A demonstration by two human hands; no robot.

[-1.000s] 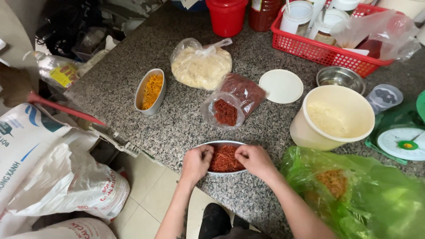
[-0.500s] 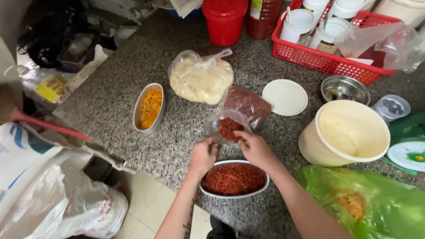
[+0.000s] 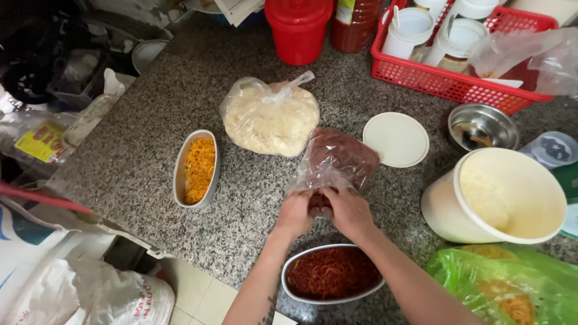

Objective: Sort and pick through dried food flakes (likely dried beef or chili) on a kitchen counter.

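A clear plastic bag of dark red shreds (image 3: 337, 165) is now being gripped at its mouth by both the left hand (image 3: 295, 212) and right hand (image 3: 348, 209), having been raised from the oval metal dish of red shreds (image 3: 332, 274) on the speckled granite bench (image 3: 138, 174).

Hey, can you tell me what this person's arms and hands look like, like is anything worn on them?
Both forearms are bare, with no sleeves in view. The left hand and right hand wear no gloves, and no rings, watch or bracelets show. The left forearm carries a small dark tattoo near the bottom edge of the picture; its design is too small to make out.
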